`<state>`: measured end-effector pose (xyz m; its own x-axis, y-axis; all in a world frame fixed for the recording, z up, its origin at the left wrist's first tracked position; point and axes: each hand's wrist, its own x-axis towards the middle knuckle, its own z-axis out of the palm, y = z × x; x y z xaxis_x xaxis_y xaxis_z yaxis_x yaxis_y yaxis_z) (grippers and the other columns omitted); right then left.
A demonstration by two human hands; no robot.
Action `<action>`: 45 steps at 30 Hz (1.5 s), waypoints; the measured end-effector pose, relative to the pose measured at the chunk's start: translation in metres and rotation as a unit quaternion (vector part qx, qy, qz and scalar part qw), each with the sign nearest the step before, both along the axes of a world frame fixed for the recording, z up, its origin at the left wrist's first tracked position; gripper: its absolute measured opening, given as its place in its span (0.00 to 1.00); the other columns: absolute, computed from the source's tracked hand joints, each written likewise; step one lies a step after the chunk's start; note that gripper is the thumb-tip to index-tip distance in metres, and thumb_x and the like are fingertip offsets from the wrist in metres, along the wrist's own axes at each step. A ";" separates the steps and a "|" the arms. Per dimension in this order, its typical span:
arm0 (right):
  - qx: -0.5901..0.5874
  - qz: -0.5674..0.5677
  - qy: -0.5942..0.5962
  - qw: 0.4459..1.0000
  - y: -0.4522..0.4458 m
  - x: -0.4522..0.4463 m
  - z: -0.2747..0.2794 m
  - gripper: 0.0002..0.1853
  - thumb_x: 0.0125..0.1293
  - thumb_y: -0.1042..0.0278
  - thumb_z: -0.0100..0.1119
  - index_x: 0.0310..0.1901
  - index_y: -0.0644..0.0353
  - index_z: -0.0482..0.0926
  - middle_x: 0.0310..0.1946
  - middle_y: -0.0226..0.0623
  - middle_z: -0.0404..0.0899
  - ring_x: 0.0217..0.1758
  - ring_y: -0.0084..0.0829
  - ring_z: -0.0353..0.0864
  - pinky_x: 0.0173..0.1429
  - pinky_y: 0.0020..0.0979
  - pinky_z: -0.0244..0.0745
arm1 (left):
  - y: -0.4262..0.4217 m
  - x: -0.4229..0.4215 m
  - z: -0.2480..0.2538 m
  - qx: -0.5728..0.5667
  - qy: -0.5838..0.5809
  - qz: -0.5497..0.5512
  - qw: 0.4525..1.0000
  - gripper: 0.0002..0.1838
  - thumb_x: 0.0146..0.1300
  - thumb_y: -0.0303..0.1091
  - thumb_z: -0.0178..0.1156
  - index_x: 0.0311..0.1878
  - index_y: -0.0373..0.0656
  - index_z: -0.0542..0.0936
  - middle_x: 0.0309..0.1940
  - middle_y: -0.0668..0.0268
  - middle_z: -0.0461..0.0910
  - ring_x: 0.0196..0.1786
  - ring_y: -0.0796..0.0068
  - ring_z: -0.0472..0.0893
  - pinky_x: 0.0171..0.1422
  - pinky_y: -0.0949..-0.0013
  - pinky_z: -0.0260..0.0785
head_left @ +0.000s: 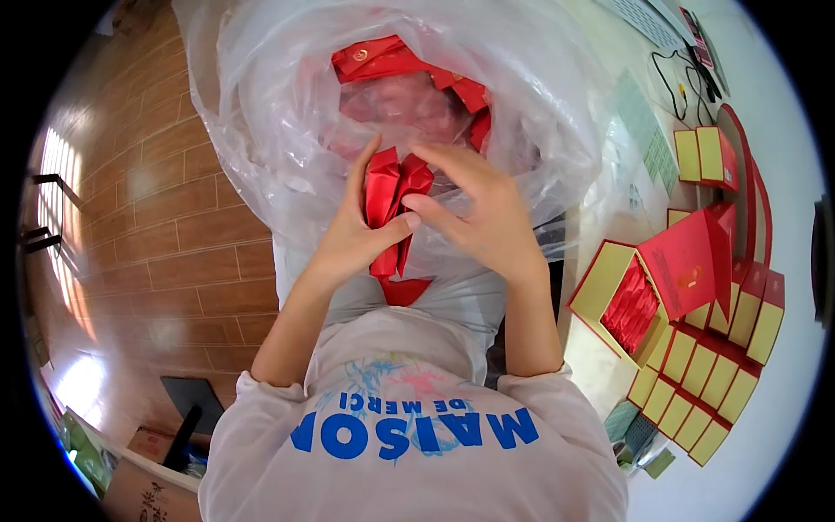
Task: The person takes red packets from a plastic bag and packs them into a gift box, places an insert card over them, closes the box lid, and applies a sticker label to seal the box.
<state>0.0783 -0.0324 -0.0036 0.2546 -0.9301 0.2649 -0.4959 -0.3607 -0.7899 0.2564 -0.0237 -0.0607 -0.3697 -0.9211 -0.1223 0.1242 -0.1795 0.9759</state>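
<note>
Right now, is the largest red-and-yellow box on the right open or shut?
Open: the box's red lid stands raised, and its shiny red contents show inside.

Bright light glares off the floor point(174, 244) and edges curve

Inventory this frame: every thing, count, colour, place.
Fabric: unclear count, red, in hands
Plastic bag: 1, clear, top centre
Bag contents: several, red, inside
Open box: 1, red-yellow, right
Box filling: unclear count, red, inside
Other boxes: many, red-yellow, right
Cables: several, black, upper right
Table: 1, white, right
Floor: 1, brown, left
Carton: 1, brown, lower left
Shirt: 1, pale, bottom centre
Left hand: 1, bare, on fabric
Right hand: 1, bare, on fabric
</note>
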 end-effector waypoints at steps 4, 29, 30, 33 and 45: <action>0.011 0.009 0.017 1.000 0.003 0.004 -0.006 0.24 0.59 0.66 0.65 0.57 0.64 0.75 0.54 0.49 0.78 0.52 0.46 0.80 0.54 0.38 0.76 | 0.001 -0.005 0.009 0.021 0.025 0.037 0.999 0.55 0.53 0.29 0.69 0.77 0.49 0.42 0.64 0.57 0.63 0.63 0.67 0.69 0.66 0.64 0.63; 0.218 -0.210 -0.182 0.935 -0.214 0.029 -0.108 0.17 0.62 0.56 0.58 0.50 0.54 0.75 0.31 0.28 0.79 0.23 0.19 0.73 0.20 0.22 0.61 | 0.013 0.000 -0.009 0.098 0.213 0.065 0.970 0.58 0.55 0.25 0.68 0.76 0.59 0.35 0.61 0.57 0.67 0.54 0.66 0.77 0.56 0.59 0.73; 0.217 -0.204 -0.180 0.937 -0.226 0.025 -0.118 0.17 0.62 0.56 0.58 0.50 0.54 0.75 0.31 0.28 0.79 0.23 0.19 0.73 0.20 0.22 0.61 | 0.014 0.003 -0.007 0.095 0.216 0.071 0.969 0.58 0.55 0.25 0.68 0.76 0.59 0.35 0.61 0.57 0.67 0.54 0.66 0.77 0.56 0.59 0.73; 0.270 -0.199 -0.156 0.929 -0.236 0.016 -0.109 0.15 0.60 0.60 0.61 0.47 0.53 0.77 0.32 0.28 0.79 0.23 0.18 0.72 0.22 0.23 0.61 | 0.016 0.006 -0.002 0.115 0.228 0.057 0.965 0.57 0.55 0.25 0.68 0.76 0.58 0.35 0.60 0.57 0.68 0.54 0.66 0.77 0.57 0.59 0.73; 0.009 -0.180 0.078 0.980 -0.023 0.006 -0.031 0.23 0.56 0.78 0.61 0.55 0.60 0.69 0.43 0.47 0.79 0.47 0.45 0.81 0.50 0.35 0.74 | 0.010 -0.007 -0.010 0.134 0.284 0.115 0.942 0.51 0.59 0.24 0.63 0.75 0.53 0.38 0.59 0.58 0.68 0.57 0.63 0.76 0.61 0.59 0.70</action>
<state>0.0840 -0.0557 -0.0350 -0.0559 -0.9711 0.2321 -0.7034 -0.1267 -0.6994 0.2499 -0.0133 -0.0706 -0.2408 -0.9487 -0.2048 0.6790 -0.3154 0.6629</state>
